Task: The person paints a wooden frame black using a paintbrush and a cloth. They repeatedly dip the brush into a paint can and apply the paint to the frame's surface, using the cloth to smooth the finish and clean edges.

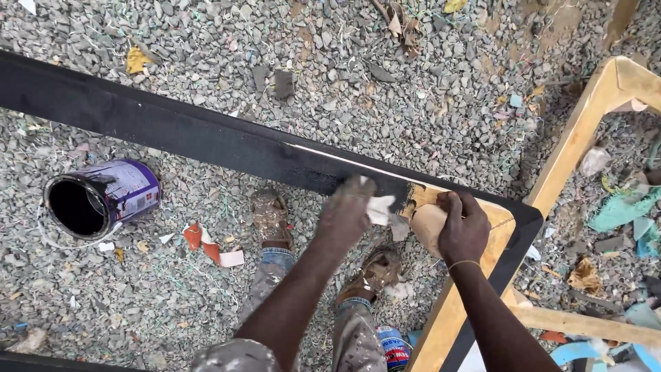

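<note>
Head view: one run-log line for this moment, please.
left hand: white rag on black-painted frame | right hand: steadies corner | paint can: open, on gravel

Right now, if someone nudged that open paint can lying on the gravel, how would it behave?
The paint can lies on its side, so it would probably roll, though the gravel may check it. Its dark open mouth suggests leftover paint could spill.

An open paint tin lies on its side on the gravel at the left of the frame, its dark mouth toward the camera, its round body wrapped in a purple and white label. At the bottom centre, a smaller can shows blue, red and white.
</note>
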